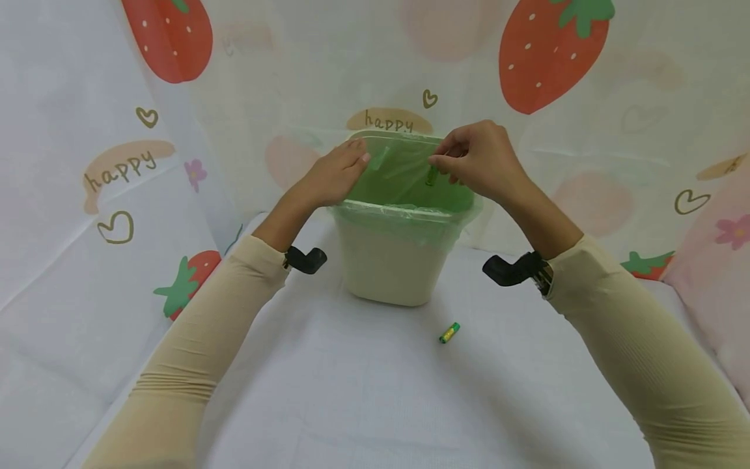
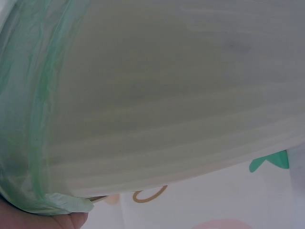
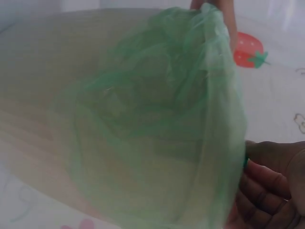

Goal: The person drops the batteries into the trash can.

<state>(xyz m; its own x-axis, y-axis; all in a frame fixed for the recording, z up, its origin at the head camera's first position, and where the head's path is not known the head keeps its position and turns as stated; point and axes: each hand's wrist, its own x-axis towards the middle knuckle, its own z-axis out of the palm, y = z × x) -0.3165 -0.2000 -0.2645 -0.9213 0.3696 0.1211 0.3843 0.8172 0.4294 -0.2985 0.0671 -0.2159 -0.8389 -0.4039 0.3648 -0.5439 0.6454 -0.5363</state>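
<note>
A pale cream trash bin [image 1: 387, 260], lined with a thin green plastic bag [image 1: 398, 172], stands upright before me. My left hand [image 1: 340, 172] holds the bin's left rim; in the left wrist view its fingertips [image 2: 78, 219] lie against the bag's folded edge. Over the right side of the bin's mouth, my right hand [image 1: 483, 159] pinches a small green battery [image 1: 431, 176] between thumb and fingers. Only a sliver of that battery shows past the bag in the right wrist view. A second battery [image 1: 450, 333], green and yellow, lies in front of the bin.
White cloth [image 1: 363, 391] covers the surface under the bin. Behind hangs a curtain printed with strawberries [image 1: 556, 55] and lettering, close to the bin's back. A pink panel [image 1: 715, 293] borders the right side.
</note>
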